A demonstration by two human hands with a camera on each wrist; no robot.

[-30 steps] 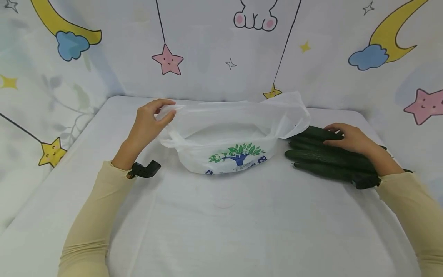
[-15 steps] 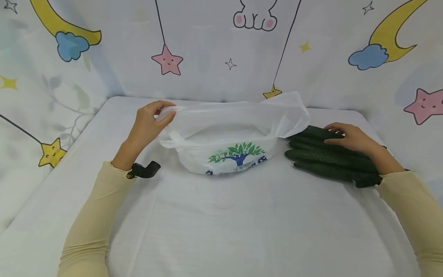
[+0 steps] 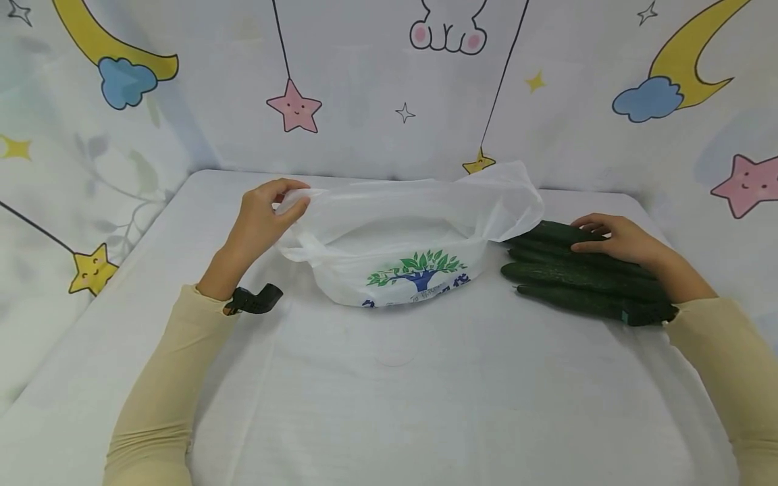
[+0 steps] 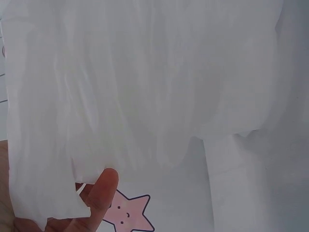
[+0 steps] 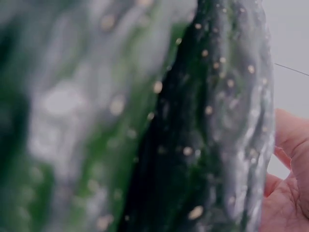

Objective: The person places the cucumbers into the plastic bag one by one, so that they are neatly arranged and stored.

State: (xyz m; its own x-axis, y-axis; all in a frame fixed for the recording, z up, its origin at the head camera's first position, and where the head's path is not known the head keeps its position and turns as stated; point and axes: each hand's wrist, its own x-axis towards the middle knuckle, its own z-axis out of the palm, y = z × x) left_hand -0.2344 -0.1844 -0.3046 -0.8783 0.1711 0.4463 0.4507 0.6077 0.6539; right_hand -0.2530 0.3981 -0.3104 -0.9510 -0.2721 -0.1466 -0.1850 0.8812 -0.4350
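Observation:
A white plastic bag point(image 3: 395, 202) with a green and blue tree print lies with its mouth spread. At its left upper corner, my left hand point(image 3: 260, 214) pinches the thin film between thumb and fingers. Bag film fills most of the left wrist view, with a finger point(image 4: 102, 195) showing below it. To the right, several dark green cucumbers point(image 3: 565, 275) lie side by side, their left ends close to the bag. My right hand point(image 3: 626, 241) grips the farthest cucumber, thumb on the near side and fingers over the far side. Bumpy cucumber skin point(image 5: 227, 121) looms large in the right wrist view.
A white cloth covers the table point(image 3: 389, 398). Behind it hangs a fabric backdrop point(image 3: 365, 67) printed with stars, moons and clouds. Black wrist cameras sit on both wrists, the left one point(image 3: 258, 298) just above the cloth, the right one point(image 3: 647, 315) over the nearest cucumber.
My right wrist has shifted slightly to the right and away from me, with the fingers staying on the farthest cucumber. The left hand and the bag have hardly moved.

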